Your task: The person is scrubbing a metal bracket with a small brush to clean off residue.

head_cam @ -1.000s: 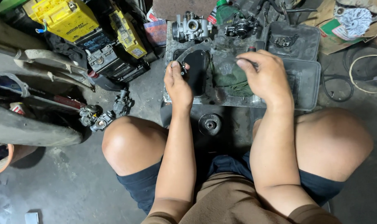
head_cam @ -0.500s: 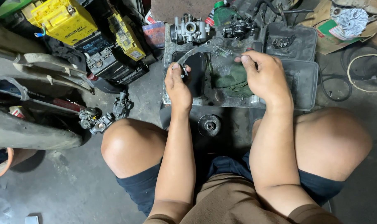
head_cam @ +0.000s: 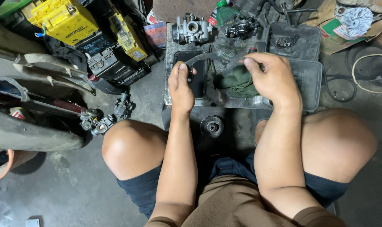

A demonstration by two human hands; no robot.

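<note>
I squat over a dirty metal tray (head_cam: 174,90) on the floor. A thin curved grey strip (head_cam: 207,56), like a gasket or hose, arcs between my hands. My left hand (head_cam: 180,86) pinches its left end above a dark rectangular tray (head_cam: 199,80). Its right end is held in the fingertips of my right hand (head_cam: 273,77). Under the strip lies a green rag (head_cam: 237,82). A silver carburetor (head_cam: 191,28) stands at the tray's far edge, with a darker carburetor part (head_cam: 241,29) to its right.
Yellow and black batteries (head_cam: 69,19) are stacked at the far left. A small engine part (head_cam: 104,120) lies by my left knee, and a round pulley (head_cam: 212,126) sits between my knees. Black plastic trays (head_cam: 294,42) and a coiled cable (head_cam: 369,71) are at the right.
Both hands have lifted slightly and drawn the curved strip out between them; the right hand moved from resting on the tray to pinching the strip's end.
</note>
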